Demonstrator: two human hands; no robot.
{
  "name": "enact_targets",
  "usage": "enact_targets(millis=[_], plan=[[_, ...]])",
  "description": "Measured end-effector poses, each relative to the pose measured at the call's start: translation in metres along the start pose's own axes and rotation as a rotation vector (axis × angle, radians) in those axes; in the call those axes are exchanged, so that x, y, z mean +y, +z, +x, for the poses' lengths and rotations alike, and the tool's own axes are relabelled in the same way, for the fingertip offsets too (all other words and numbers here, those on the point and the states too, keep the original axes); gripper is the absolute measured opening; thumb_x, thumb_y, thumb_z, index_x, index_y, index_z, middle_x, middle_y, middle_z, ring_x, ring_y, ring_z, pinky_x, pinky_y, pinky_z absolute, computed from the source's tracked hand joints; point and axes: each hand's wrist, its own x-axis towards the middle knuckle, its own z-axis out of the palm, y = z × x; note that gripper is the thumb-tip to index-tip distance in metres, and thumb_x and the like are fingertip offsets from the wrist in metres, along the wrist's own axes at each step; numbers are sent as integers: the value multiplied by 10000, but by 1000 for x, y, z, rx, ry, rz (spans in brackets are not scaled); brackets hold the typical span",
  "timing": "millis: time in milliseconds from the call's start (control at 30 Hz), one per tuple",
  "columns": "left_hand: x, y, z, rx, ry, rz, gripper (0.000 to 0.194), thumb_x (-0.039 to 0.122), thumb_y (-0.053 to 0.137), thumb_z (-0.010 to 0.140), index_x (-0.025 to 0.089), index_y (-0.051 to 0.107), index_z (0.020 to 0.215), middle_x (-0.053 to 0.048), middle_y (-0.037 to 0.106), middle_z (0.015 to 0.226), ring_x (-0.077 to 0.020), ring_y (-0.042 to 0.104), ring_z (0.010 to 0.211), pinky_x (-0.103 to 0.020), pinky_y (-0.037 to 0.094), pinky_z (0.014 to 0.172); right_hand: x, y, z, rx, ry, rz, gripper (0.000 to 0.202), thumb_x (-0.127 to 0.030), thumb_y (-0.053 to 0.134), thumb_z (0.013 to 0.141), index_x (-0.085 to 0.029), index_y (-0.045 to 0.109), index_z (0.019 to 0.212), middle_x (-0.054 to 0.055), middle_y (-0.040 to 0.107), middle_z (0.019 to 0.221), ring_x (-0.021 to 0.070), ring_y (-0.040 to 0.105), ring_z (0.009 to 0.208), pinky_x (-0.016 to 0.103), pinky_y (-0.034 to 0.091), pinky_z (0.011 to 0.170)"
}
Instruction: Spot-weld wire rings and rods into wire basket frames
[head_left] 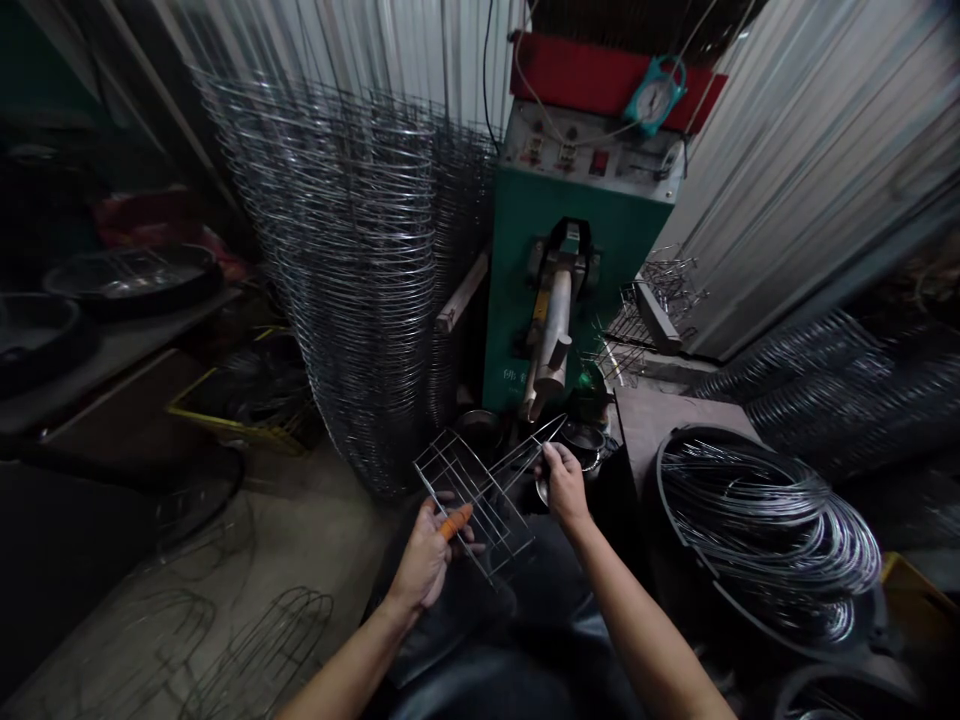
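A flat wire rack (480, 500) of crossed thin metal rods is held tilted over my lap. My left hand (429, 555) grips its near left edge, with an orange cover (455, 521) on one finger. On the other side, my right hand (564, 485) pinches a narrow wire loop (529, 443) that reaches out from the rack's right side. Whether loop and rack are joined I cannot tell. Just beyond them is the metal arm (551, 330) of a green machine (514, 260), its lower tip close above the loop.
Tall stacks of wire rings (367, 250) stand left of the machine. At right, a black tub (667, 480) holds many bent wires (780, 520). A yellow crate (240, 420) and wire frames (262, 640) are on the floor at left. A teal dial clock (655, 97) hangs on the machine.
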Motion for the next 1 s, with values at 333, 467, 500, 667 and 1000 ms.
enact_targets(millis=[333, 467, 500, 667, 1000], plan=[[18, 15, 9, -20, 18, -6, 530, 245, 742, 554, 214, 395, 954, 61, 538, 699, -96, 532, 546, -339, 541, 571, -6, 9, 18, 33, -14, 102, 283, -439, 610, 699, -187, 494, 645, -48, 466, 574, 76, 429, 489, 197, 343, 463], [24, 19, 14, -15, 26, 17, 509, 249, 726, 569, 212, 394, 953, 61, 530, 676, -93, 525, 530, -315, 531, 545, -7, 12, 26, 37, -5, 136, 268, -422, 624, 682, -184, 505, 646, -45, 480, 571, 74, 432, 482, 196, 351, 453], [26, 20, 15, -12, 20, 24, 503, 255, 723, 576, 210, 395, 956, 61, 525, 661, -93, 520, 525, -309, 528, 534, -7, 13, 28, 39, -3, 144, 265, -418, 629, 678, -183, 511, 647, -46, 481, 567, 73, 428, 476, 196, 351, 449], [25, 20, 18, 7, 2, 18, 513, 254, 745, 556, 207, 408, 940, 62, 507, 631, -101, 511, 509, -297, 519, 494, -9, 9, 29, 36, 42, 164, 288, -440, 650, 654, -179, 527, 653, -41, 504, 577, 76, 442, 482, 204, 373, 472], [11, 23, 13, 24, 75, -30, 564, 267, 778, 522, 217, 403, 941, 35, 544, 730, -91, 524, 544, -278, 525, 506, -1, -24, -52, -412, 45, -413, 282, -435, 573, 753, -190, 657, 864, 19, 639, 799, 164, 562, 761, 279, 426, 730]])
